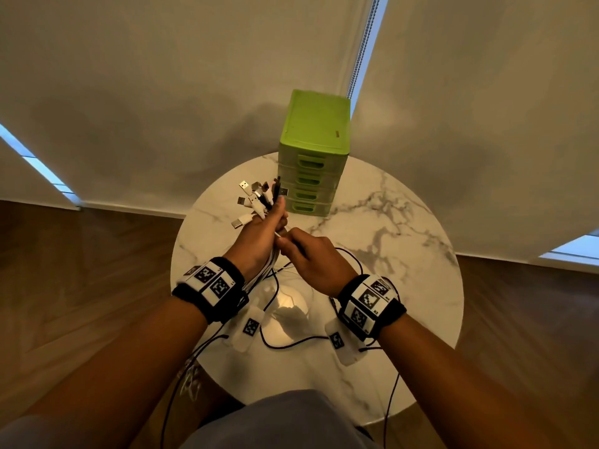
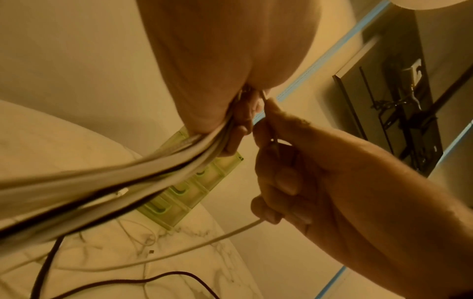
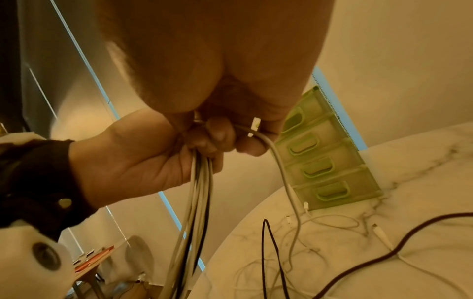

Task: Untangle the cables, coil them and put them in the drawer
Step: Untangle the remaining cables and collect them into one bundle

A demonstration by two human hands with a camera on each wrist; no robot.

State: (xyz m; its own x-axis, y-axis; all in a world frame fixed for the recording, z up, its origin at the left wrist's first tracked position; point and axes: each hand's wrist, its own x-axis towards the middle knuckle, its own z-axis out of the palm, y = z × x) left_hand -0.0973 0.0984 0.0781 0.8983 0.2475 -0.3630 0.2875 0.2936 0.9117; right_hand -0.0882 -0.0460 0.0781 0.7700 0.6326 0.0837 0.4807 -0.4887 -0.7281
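Above the round marble table, my left hand grips a bundle of white and black cables. Their USB plugs fan out above the fist. My right hand is close beside it and pinches a single white cable at the bundle. In the left wrist view the bundle runs down from my palm and the right hand holds the white cable. The right wrist view shows that cable hanging to the table beside the left hand. The green drawer unit has all drawers closed.
Loose black cable and thin white cables trail over the tabletop and off its near edge. The drawer unit stands at the table's far edge against a pale blind. Wooden floor surrounds the table.
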